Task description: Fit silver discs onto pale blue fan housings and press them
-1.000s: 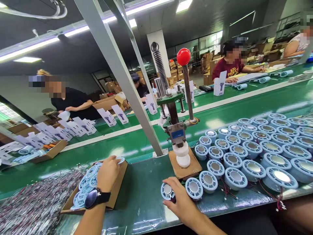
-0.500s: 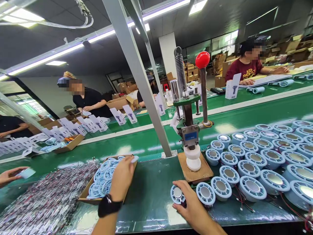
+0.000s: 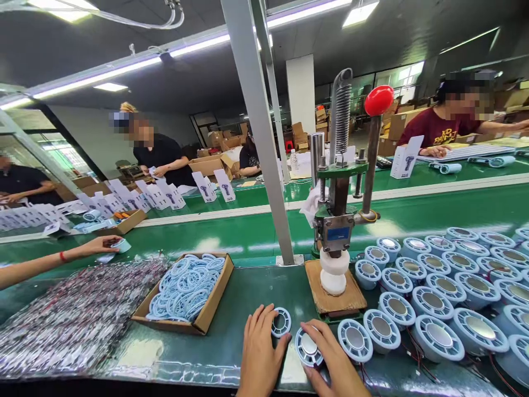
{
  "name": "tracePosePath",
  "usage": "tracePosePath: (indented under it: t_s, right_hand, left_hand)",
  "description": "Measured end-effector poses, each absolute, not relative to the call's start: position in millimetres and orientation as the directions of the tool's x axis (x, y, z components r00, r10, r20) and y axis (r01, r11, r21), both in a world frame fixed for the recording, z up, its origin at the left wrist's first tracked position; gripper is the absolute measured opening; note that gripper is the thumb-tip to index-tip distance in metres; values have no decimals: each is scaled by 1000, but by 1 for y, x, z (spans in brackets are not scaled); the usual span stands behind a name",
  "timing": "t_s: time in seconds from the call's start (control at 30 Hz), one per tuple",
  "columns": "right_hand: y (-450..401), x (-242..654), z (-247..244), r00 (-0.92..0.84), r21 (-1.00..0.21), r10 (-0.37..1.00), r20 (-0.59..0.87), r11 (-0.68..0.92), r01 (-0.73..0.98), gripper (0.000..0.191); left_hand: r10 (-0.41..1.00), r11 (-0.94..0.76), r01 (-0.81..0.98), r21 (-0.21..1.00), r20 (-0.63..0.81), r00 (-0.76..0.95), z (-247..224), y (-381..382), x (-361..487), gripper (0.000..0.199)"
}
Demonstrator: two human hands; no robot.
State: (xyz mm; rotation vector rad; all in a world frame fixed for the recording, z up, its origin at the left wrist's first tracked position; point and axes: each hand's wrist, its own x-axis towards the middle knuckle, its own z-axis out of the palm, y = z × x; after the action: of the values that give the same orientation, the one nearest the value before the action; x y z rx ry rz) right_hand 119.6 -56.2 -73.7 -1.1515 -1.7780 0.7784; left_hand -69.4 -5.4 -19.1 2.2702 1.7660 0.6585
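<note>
My left hand [image 3: 260, 350] holds a pale blue ring grille [image 3: 281, 322] at its fingertips, just above the green mat. My right hand [image 3: 333, 361] grips a round blue fan housing [image 3: 308, 348] with a silver centre, right beside the ring. The two parts sit close together near the bench's front edge. Behind them a hand press [image 3: 336, 220] with a red knob [image 3: 379, 100] stands on a wooden block [image 3: 335, 296], its white die raised.
A cardboard tray [image 3: 217, 300] of blue rings lies at left, next to a heap of red-black wires [image 3: 70, 320]. Several blue housings [image 3: 438, 281] fill the right. A co-worker's hand [image 3: 103, 244] reaches over the conveyor [image 3: 433, 207]. Steel post [image 3: 264, 143] rises ahead.
My left hand left the cardboard tray with a ring and came right, down beside the housing in my right hand. The co-worker's hand reached further in at left.
</note>
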Motion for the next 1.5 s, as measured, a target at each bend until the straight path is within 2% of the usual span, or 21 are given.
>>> tracePosePath:
  t_s: [0.1,0.23,0.4,0.53,0.6,0.83,1.0,1.07,1.17,1.23,1.37,1.5]
  right_hand:
    - [-60,118,-78,-160,-802,915,370,402,442,62]
    - [-61,116,-80,-146,-786,915,375,398,474,61]
    - [-62,116,-80,-143,-797,923,356,380,470,61]
    - [-63,117,-77,-138,-810,928,346,370,456,60]
    - [-63,117,-74,-135,-815,928,347,369,447,60]
    - [-64,117,-67,-142,-836,934,327,356,418,62]
    - [-64,119,-70,-149,-821,931,332,364,440,63]
    - [-64,120,-72,-156,-812,934,321,356,463,66]
    - [-64,119,-72,-129,-810,946,297,321,490,73]
    - [-64,117,-70,-76,-827,955,286,286,484,75]
    - [-65,116,-66,-55,-849,952,302,295,438,78]
    - [-65,118,-65,-67,-856,947,315,314,410,81]
  left_hand:
    - [953,-269,839,473,254,162,-20,-9,-66,23]
    - [957,-231,821,522,273,96,-19,-13,-67,33]
    - [947,-312,816,486,226,228,-13,-13,-68,48]
    - [963,-251,829,500,212,164,-14,-13,-66,35]
    - [966,-227,841,492,221,132,-16,-13,-66,39]
    - [935,-338,848,409,249,253,-14,-13,-60,31]
    - [942,-329,758,564,250,223,-7,-3,-46,24]
    - [955,-292,742,604,232,187,-2,0,-45,25]
    - [976,-215,637,740,182,118,8,-6,-45,31]
    - [976,-206,564,800,130,173,15,-16,-45,35]
    - [917,-336,587,736,114,382,21,-36,-37,37]
    - [939,-288,579,763,105,328,17,-41,-28,40]
